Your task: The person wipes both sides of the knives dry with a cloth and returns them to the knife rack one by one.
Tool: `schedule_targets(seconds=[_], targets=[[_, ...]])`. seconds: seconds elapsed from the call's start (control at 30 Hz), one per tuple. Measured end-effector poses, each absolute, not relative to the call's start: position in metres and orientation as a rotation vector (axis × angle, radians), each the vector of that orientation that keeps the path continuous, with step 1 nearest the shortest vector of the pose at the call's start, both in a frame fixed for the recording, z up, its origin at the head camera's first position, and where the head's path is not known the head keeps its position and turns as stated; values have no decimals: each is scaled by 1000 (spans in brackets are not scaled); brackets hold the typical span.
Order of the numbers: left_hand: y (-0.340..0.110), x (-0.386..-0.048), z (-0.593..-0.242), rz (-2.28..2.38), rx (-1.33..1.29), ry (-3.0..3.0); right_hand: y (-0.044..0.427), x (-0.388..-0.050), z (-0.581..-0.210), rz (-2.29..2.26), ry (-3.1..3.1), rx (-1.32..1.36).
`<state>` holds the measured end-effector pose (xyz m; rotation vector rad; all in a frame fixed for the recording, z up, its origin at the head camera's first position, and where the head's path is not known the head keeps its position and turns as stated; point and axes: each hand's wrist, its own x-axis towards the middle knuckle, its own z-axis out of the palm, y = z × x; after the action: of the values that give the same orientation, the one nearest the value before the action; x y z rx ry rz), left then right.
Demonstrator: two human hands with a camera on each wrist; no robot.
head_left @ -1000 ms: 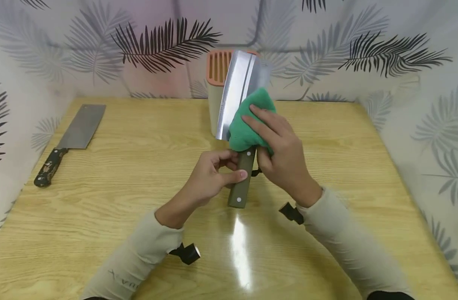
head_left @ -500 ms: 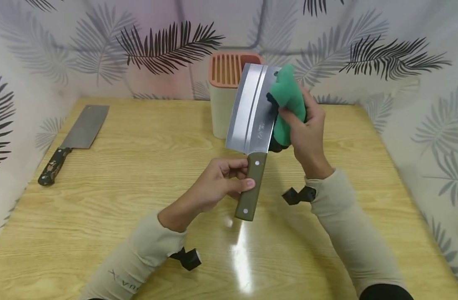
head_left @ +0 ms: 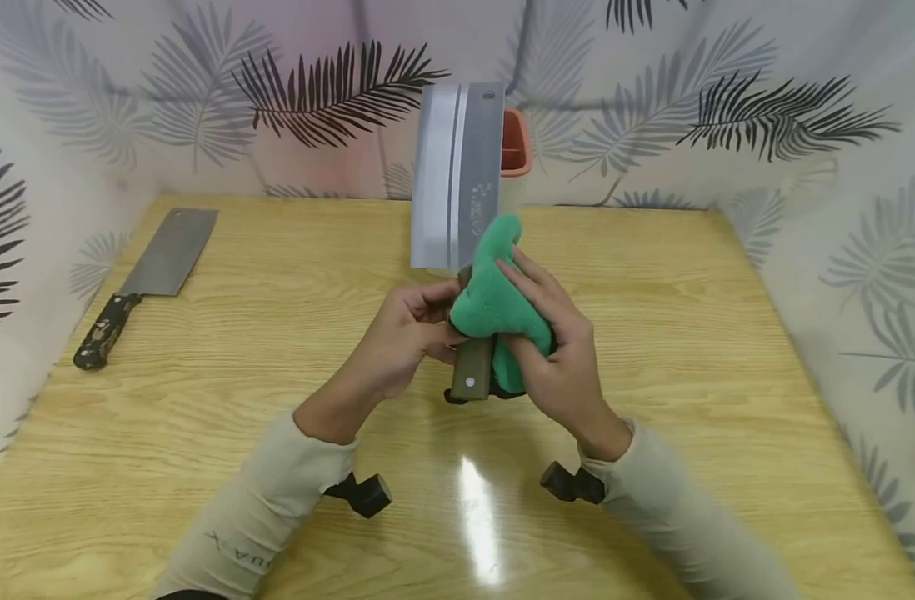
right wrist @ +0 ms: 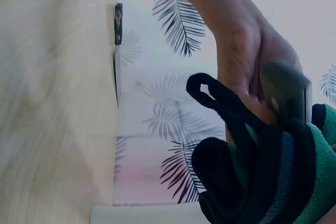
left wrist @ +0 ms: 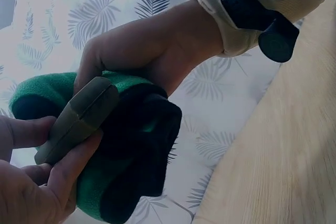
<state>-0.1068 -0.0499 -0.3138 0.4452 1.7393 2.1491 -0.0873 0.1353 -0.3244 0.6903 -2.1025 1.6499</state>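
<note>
While cloth [head_left: 495,304] touches handle [head_left: 472,367], blade lettering [head_left: 478,206] illegible

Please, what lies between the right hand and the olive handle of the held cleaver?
The green cloth lies between the right hand and the olive handle; this shows in the head view.

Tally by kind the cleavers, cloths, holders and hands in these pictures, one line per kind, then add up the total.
Cleavers: 2 (olive-handled cleaver, black-handled cleaver)
Cloths: 1 (green cloth)
Holders: 1 (orange-topped holder)
Hands: 2 (left hand, right hand)
Total: 6
</note>
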Motion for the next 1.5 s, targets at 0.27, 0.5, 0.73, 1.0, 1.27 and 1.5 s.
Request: schedule_targets(seconds=[0.27,0.5,0.73,1.0,1.27,1.5], targets=[[-47,-108,-311,2167,412,1767,137,-70,-334,1548,-2120,711],[-49,-113,-309,2158,416,1776,138,-53,-341,1419,-2147,795],[-49,-116,-305,2135,439,1828,146,-36,-341,1319,-2287,877],[-49,-120,-306,2096,476,1906,181,-37,-335,1268,-2467,1163],[-47,-121,-302,2091,518,1854,236,-74,-336,792,-2785,1144],[-51,-121,-299,2104,551,1745,262,-110,-358,350,-3012,994]])
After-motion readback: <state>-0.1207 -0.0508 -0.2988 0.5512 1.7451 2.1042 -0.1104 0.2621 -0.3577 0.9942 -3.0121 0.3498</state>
